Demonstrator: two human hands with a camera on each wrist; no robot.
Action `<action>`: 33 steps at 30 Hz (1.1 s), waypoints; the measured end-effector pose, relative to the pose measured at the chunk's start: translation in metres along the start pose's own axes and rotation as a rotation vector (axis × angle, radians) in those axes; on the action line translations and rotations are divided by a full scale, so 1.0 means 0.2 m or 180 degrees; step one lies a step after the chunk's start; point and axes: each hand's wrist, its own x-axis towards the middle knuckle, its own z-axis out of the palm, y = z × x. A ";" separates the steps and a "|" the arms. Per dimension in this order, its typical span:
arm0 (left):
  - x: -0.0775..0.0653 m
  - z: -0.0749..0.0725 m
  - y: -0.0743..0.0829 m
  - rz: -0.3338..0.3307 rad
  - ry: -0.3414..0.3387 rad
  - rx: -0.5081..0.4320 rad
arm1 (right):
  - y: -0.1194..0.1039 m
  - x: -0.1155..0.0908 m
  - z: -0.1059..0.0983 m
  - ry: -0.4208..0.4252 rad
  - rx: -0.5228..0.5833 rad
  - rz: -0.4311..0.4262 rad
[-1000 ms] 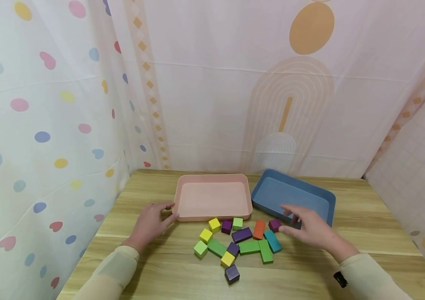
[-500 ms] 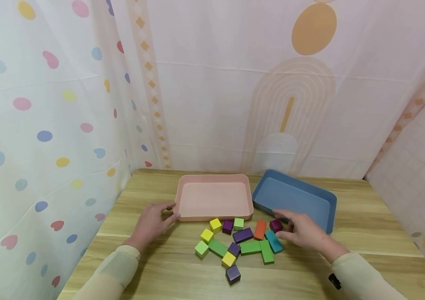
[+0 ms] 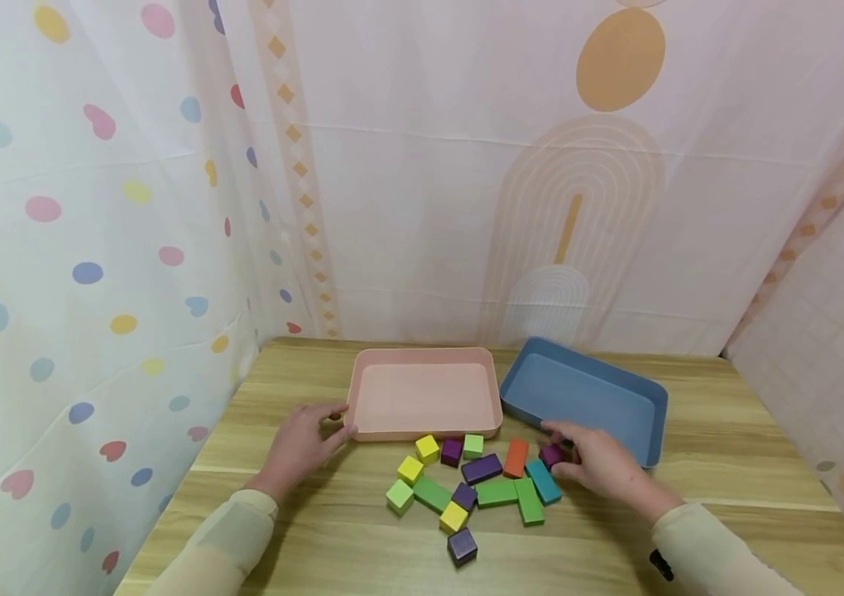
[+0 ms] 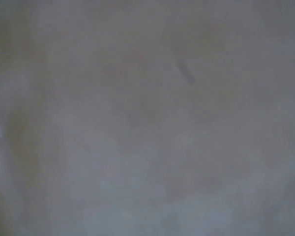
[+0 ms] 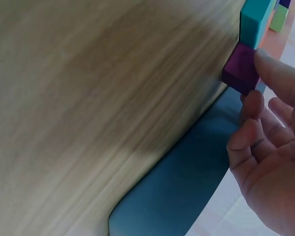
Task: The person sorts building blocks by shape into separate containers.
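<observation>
My right hand (image 3: pixel 608 470) is at a purple cube (image 3: pixel 551 455) beside the blue tray (image 3: pixel 653 422), thumb and curled fingers pinching it. In the right wrist view, the thumb (image 5: pixel 280 78) lies against the side of this purple cube (image 5: pixel 240 69), a fingertip is close by its lower corner, and a teal block (image 5: pixel 255 22) adjoins it. At the left, my left hand (image 3: pixel 299 451) rests its fingertips and thumb on the outer left side of the pink tray (image 3: pixel 422 434), fingers loosely bent. The left wrist view is only a pale blur.
Several loose blocks lie in front of the trays, among them an orange block (image 3: pixel 515 458), a green block (image 3: pixel 529 501), a yellow cube (image 3: pixel 453 517) and a dark purple cube (image 3: pixel 462 547). A patterned curtain (image 3: pixel 422 207) hangs behind the wooden table (image 3: pixel 362 546).
My right hand has moved left from over the blue tray's near edge and closed its fingers on the purple cube, which has shifted slightly nearer. The left hand has stayed at the pink tray.
</observation>
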 end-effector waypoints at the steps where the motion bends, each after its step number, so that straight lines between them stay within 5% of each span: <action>1: 0.00 0.00 0.00 -0.0001 -0.0002 -0.0005 | 0.00 0.00 0.00 0.0016 -0.0032 0.0018; 15: 0.00 0.00 0.00 -0.0028 -0.0039 -0.0014 | -0.01 -0.01 0.00 0.0074 0.0073 0.0176; 33: 0.00 0.00 -0.01 0.0013 0.0058 -0.0052 | -0.08 0.09 -0.09 0.0268 0.0258 -0.0092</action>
